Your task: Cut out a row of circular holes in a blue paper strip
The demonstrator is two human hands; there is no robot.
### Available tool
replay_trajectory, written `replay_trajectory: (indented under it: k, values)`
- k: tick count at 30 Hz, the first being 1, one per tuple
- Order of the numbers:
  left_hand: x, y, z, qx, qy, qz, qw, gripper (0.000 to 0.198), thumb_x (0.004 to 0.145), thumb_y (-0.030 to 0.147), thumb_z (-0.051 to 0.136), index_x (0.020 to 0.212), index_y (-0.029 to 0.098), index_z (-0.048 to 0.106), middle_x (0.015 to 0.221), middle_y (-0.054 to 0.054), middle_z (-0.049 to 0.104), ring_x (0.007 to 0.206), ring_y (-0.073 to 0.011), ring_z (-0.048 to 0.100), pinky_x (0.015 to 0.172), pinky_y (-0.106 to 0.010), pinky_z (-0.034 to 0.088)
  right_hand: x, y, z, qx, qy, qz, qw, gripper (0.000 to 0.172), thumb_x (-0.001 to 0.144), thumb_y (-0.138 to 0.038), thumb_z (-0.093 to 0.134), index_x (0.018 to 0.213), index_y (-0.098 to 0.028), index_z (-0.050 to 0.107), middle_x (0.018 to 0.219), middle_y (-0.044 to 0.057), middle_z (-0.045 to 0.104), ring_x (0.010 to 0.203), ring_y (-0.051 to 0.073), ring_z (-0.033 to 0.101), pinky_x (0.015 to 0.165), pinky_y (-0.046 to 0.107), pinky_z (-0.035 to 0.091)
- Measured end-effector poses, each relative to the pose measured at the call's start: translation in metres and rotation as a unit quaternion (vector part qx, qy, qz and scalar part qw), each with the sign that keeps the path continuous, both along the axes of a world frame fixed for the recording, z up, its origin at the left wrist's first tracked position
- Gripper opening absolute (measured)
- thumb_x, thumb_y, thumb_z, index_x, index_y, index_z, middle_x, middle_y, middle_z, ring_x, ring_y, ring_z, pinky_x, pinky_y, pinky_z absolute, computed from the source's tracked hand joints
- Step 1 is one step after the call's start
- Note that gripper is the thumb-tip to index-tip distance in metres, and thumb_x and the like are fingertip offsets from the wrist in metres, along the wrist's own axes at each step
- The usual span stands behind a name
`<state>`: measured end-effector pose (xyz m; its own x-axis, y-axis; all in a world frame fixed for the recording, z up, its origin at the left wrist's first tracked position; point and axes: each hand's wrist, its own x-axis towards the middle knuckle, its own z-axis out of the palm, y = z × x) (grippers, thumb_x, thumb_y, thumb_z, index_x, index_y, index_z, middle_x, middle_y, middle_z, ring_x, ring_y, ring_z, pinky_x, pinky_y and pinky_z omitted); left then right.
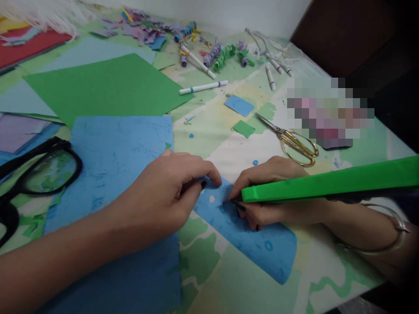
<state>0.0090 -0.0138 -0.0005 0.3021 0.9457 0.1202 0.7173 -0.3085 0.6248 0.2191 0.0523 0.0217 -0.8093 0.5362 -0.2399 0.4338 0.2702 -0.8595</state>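
1. At the frame's center, the left hand (pixel 175 187) pinches the upper-left end of a blue strip (pixel 278 259), apparently steadying it.
2. The right hand (pixel 275 171) grips a green tool (pixel 310 185) pen-style, its dark tip at the strip, likely for control.
3. Scissors (pixel 279 131) rest upper right, seemingly kept within reach.

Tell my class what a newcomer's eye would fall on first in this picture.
First, probably, the long bright green tool slanting in from the right edge, held in the right hand over the blue paper strip. Next, the gold-handled scissors beyond that hand, and the large green sheet at the upper left.
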Motion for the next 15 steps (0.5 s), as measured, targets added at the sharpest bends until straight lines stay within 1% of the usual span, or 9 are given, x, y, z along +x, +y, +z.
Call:
replay_trajectory:
  k: [2,6,7,9,11,13,15]
  values:
    - [0.0,0.0,0.0,-0.003,-0.003,-0.001,1.0,0.03,0.082,0.013,0.041,0.09,0.027,0.067,0.081,0.003,0.069,0.075,-0.0171,0.06,0.074,-0.035,0.039,-0.001,-0.002,-0.001,0.028,-0.004,-0.006,1.0,0.014,0.071,-0.008,0.065,0.081,-0.018,0.07,0.054,-0.007,0.067,0.051,0.01,0.065,0.053,0.016,0.053]
    - [0.0,0.001,0.004,-0.01,-0.01,0.002,1.0,0.029,0.082,0.015,0.042,0.088,0.027,0.067,0.08,0.002,0.07,0.074,-0.0173,0.061,0.073,-0.035,0.04,-0.002,-0.008,0.0,0.124,-0.021,-0.006,0.992,0.015,0.067,-0.01,0.066,0.076,-0.019,0.073,0.059,-0.005,0.069,0.049,0.008,0.062,0.049,0.015,0.048]
    - [0.0,0.0,0.005,-0.013,-0.016,0.008,1.0,0.028,0.082,0.017,0.042,0.086,0.026,0.068,0.078,0.002,0.07,0.073,-0.0174,0.061,0.072,-0.035,0.04,-0.002,-0.01,0.001,0.132,-0.021,-0.008,0.991,0.015,0.066,-0.01,0.066,0.076,-0.018,0.073,0.058,-0.004,0.069,0.049,0.008,0.061,0.048,0.015,0.047]
    - [0.0,-0.003,0.006,-0.022,-0.03,0.032,0.999,0.026,0.081,0.02,0.044,0.082,0.026,0.069,0.074,0.002,0.071,0.068,-0.0173,0.062,0.07,-0.035,0.04,-0.002,-0.014,0.002,0.108,-0.025,-0.026,0.994,0.014,0.067,-0.011,0.065,0.077,-0.017,0.073,0.055,-0.004,0.067,0.047,0.009,0.061,0.045,0.015,0.047]
    - [0.001,-0.011,0.005,-0.024,-0.036,0.057,0.997,0.025,0.081,0.021,0.045,0.079,0.026,0.07,0.07,0.002,0.071,0.061,-0.0163,0.06,0.066,-0.033,0.04,-0.001,-0.016,0.004,0.053,-0.03,-0.049,0.997,0.013,0.07,-0.011,0.064,0.078,-0.017,0.072,0.053,-0.004,0.066,0.045,0.01,0.062,0.043,0.016,0.048]
    - [0.002,-0.019,0.003,-0.015,-0.032,0.083,0.996,0.026,0.08,0.021,0.045,0.081,0.028,0.07,0.067,0.003,0.069,0.056,-0.0151,0.057,0.06,-0.031,0.038,0.0,-0.018,0.004,-0.016,-0.027,-0.066,0.997,0.009,0.075,-0.014,0.064,0.08,-0.017,0.071,0.054,-0.004,0.067,0.048,0.011,0.065,0.046,0.016,0.052]
    - [0.005,-0.025,0.002,0.007,-0.033,0.11,0.993,0.026,0.08,0.021,0.045,0.084,0.029,0.069,0.059,0.004,0.063,0.05,-0.0134,0.051,0.054,-0.029,0.036,0.0,-0.017,0.003,-0.073,-0.011,-0.069,0.995,0.006,0.078,-0.021,0.067,0.081,-0.017,0.07,0.057,-0.003,0.068,0.051,0.012,0.068,0.05,0.017,0.055]
